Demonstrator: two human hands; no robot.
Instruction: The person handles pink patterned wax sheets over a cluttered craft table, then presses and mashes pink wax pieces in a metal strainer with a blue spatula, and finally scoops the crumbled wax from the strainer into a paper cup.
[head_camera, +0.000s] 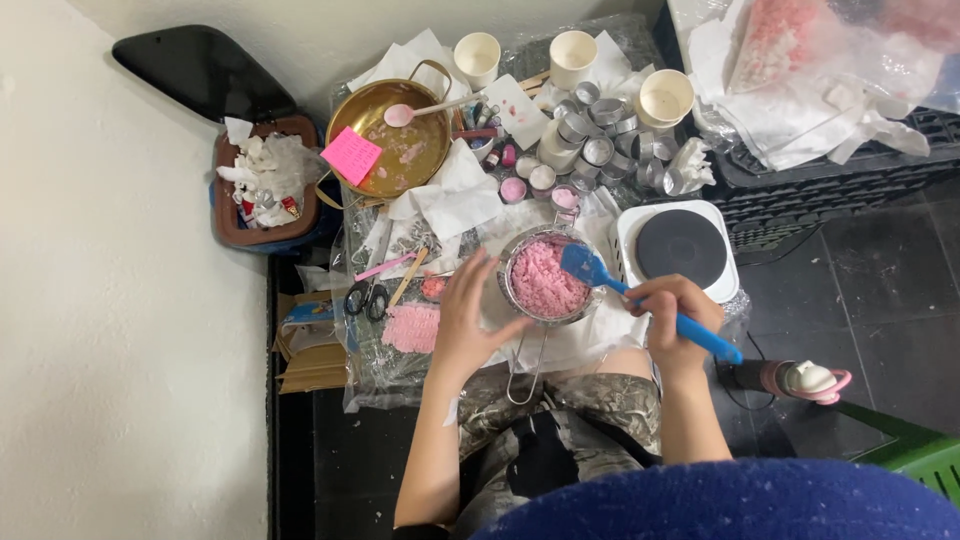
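The left hand (468, 318) lies with fingers spread against the near-left wall of a small metal sieve (512, 262), steadying it rather than clasping it; the sieve sits just past the fingertips, heaped with pink crumbly flakes (545, 282), its wire handle (528, 368) running back toward the lap under the heel of that hand; the right hand (678, 312) is curled tight around the blue handle of a spatula (592, 268), whose blade rests on the flakes at the far-right side of the sieve, ahead of the knuckles; the flakes look light, loose and soft, likely to spill over the rim if pushed hard, and the mesh seems thin and springy, so the rim or the wire handle looks the firmest place to hold; the spatula blade appears flexible, the handle stiff and easy to grasp mid-length; left of the left fingers lie a pink slab (411, 327) and scissors (367, 299); beyond the right fingers stands a white hotplate (680, 246); farther off past both hands sit a brass pan (395, 140), small tins (598, 150) and paper cups (572, 56)
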